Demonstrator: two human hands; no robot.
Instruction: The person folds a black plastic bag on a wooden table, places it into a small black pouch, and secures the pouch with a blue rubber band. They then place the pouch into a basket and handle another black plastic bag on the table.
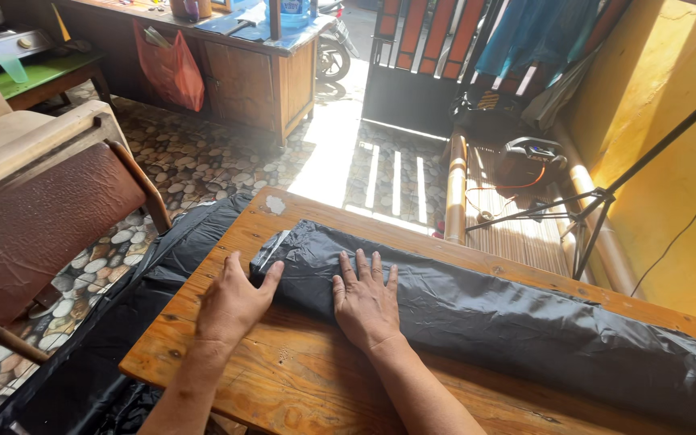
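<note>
My right hand (366, 300) is lying flat, fingers spread, palm pressing down on the near side of the black plastic roll (477, 310). My left hand (234, 300) is resting open beside it, thumb and forefinger cupping the roll's left end, where a pale shiny strip is showing; nothing is being pinched. Both hands are sitting close together, near the left end of the roll.

The roll is lying lengthwise across the wooden table (283, 379), running from the left-centre of the top toward the far right, where it is passing out of view. Bare wood is showing in front of my wrists up to the near edge, and a narrower strip is running along the far edge behind the roll.

A loose black plastic sheet (147, 298) is hanging over the table's left edge and spreading across the pebble floor (203, 161). A worn brown chair (42, 225) is standing just left of that sheet. Beyond the far edge, sunlit floor is lying open up to a cabinet (259, 80) and a gate (428, 56). A tripod (598, 201) is standing to the right, by a yellow wall (670, 161).
</note>
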